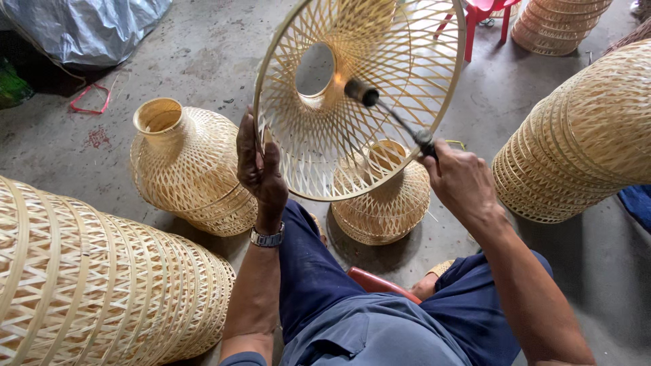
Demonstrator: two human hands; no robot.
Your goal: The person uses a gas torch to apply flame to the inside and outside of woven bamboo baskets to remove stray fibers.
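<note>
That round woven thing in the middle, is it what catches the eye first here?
Yes: the open bamboo lattice shade fills the centre, its rim gripped by the left hand. The right hand pokes a dark torch-like tool into it. Stacks of woven shades crowd the concrete floor on both sides.

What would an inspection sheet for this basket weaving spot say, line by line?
Surface: bare grey concrete floor, stained.
Job's things: round open-weave bamboo shade held up; slim dark torch-like tool reaching inside it.
Clutter: two vase-shaped woven bamboo baskets on the floor; stacked woven baskets at both sides.
Grippers: left hand grips the shade's rim; right hand holds the tool.
Cables: nothing seen; a red cord loop lies loose.
Surroundings: grey plastic sheet, red plastic stool.
</note>
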